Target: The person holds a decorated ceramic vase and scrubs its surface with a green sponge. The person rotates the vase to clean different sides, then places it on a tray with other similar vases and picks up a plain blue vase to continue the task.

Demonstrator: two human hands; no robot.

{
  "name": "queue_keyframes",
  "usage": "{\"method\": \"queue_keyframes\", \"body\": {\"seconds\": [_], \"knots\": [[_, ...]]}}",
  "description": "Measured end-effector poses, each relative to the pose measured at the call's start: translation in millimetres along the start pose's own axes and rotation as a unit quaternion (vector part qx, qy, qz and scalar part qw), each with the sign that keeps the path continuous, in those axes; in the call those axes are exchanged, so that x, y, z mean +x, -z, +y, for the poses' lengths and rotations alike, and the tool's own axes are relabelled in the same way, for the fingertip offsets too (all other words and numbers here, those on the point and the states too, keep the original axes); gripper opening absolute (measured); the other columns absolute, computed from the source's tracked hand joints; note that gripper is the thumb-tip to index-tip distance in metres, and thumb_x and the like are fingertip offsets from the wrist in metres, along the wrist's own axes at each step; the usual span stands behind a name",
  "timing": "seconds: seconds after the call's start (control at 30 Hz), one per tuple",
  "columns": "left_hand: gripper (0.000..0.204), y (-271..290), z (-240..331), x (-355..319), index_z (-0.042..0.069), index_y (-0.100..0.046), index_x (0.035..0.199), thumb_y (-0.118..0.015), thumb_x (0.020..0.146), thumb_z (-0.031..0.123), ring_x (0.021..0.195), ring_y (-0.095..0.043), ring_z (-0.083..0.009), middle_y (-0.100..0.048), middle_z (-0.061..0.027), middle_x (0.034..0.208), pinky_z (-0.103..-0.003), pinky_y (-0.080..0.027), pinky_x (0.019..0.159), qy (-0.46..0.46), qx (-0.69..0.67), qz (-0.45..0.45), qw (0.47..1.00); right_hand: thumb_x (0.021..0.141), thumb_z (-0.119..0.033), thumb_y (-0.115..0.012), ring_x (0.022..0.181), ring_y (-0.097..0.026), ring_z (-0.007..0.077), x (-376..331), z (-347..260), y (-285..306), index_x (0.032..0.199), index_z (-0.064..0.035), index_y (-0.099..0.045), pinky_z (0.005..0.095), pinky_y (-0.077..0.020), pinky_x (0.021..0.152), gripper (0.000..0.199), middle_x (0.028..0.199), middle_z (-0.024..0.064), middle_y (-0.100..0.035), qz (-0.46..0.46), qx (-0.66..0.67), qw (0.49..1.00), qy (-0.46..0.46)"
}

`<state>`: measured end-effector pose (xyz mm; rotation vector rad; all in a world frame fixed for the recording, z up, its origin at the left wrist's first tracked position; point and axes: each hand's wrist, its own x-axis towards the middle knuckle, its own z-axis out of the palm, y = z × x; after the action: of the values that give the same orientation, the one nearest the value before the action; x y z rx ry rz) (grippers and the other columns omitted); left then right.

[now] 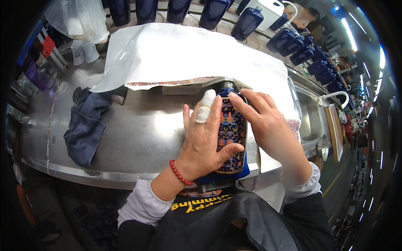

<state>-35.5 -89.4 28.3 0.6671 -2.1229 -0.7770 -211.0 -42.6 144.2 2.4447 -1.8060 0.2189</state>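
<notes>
A dark blue bottle with a colourful flower pattern lies tilted in front of me, its neck pointing away. Its lower end rests on a blue pad. My left hand is laid along the bottle's left side, fingers stretched and thumb across the patterned front. One of its fingers wears a white cloth cover, and red beads circle the wrist. With outstretched fingers, my right hand touches the bottle's shoulder near the neck. Part of the pattern is hidden under both hands.
Large white sheets cover the far side of the metal worktop. Several plain blue bottles stand behind them. A dark blue cloth lies at the left. On the right are a sink and a white curved tap. Other people sit farther off.
</notes>
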Motion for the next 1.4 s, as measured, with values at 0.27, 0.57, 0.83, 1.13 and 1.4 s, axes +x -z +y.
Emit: {"method": "queue_keyframes", "body": {"seconds": [0.27, 0.57, 0.83, 1.13, 1.4], "knots": [[0.114, -3, 0, 1, -0.009, -0.026, 0.154, -0.046, 0.087, 0.081, 0.138, -0.035, -0.0457, -0.037, -0.0297, 0.150, -0.072, -0.014, 0.114, -0.019, 0.002, 0.024, 1.000, 0.078, 0.002, -0.067, 0.117, -0.058, 0.0387, 0, -1, -3, 0.135, -0.0085, -0.060, 0.0450, -0.0523, 0.096, 0.058, 0.129, 0.0205, -0.057, 0.006, -0.008, 1.000, 0.002], [0.113, -1, -4, 3, -0.008, -0.025, 0.155, -0.045, 0.087, 0.081, 0.137, -0.039, -0.0457, -0.039, -0.0304, 0.149, -0.072, -0.013, 0.114, -0.003, -0.039, 0.014, 0.999, 0.080, 0.001, -0.065, 0.115, -0.059, 0.0369, -1, 3, -3, 0.137, -0.0072, -0.058, 0.0448, -0.0508, 0.096, 0.057, 0.127, 0.0198, -0.058, 0.030, -0.002, 1.000, 0.007], [0.113, -1, -3, 4, -0.008, -0.025, 0.155, -0.046, 0.087, 0.081, 0.137, -0.038, -0.0458, -0.038, -0.0303, 0.149, -0.073, -0.015, 0.113, -0.009, -0.019, 0.011, 1.000, 0.083, -0.002, -0.064, 0.116, -0.058, 0.0370, -6, 6, -10, 0.137, -0.0076, -0.058, 0.0445, -0.0503, 0.096, 0.055, 0.128, 0.0199, -0.058, 0.025, -0.018, 0.999, 0.008], [0.110, 5, -6, 8, -0.004, -0.028, 0.156, -0.045, 0.088, 0.081, 0.135, -0.038, -0.0461, -0.040, -0.0285, 0.148, -0.073, -0.015, 0.112, -0.011, -0.001, 0.016, 1.000, 0.082, -0.002, -0.065, 0.116, -0.058, 0.0375, 5, 2, -9, 0.138, -0.0085, -0.057, 0.0448, -0.0502, 0.096, 0.057, 0.128, 0.0203, -0.058, 0.007, -0.015, 1.000, -0.003], [0.111, 6, -2, 6, -0.005, -0.027, 0.156, -0.043, 0.088, 0.081, 0.136, -0.036, -0.0471, -0.041, -0.0280, 0.149, -0.073, -0.013, 0.113, -0.012, 0.023, 0.022, 0.999, 0.080, 0.010, -0.063, 0.108, -0.064, 0.0365, -3, 7, -15, 0.137, -0.0007, -0.054, 0.0428, -0.0543, 0.092, 0.058, 0.119, 0.0208, -0.065, 0.108, 0.037, 0.993, -0.011]]}}
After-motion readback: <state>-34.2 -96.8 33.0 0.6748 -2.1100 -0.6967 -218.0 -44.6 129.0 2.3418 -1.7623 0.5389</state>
